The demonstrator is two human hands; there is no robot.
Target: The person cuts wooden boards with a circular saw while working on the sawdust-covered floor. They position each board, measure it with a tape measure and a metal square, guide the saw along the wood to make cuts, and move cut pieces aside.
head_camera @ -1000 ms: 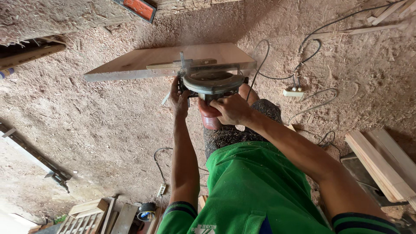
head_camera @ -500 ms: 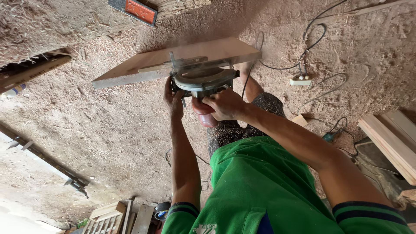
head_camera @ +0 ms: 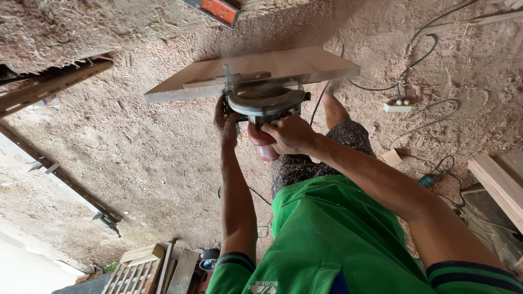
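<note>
Head view shows both hands gripping a grey round-guarded circular saw [head_camera: 265, 103] on a pale wooden board [head_camera: 256, 71]. Left hand [head_camera: 226, 124] clasps its side, right hand [head_camera: 291, 135] its red handle. Since a second ago, the board has swung clockwise.

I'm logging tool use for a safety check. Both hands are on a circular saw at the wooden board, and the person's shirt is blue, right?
Not quite: the shirt is green, as the head view shows. The rest holds: the left hand and right hand are both on the circular saw at the wooden board.
</note>
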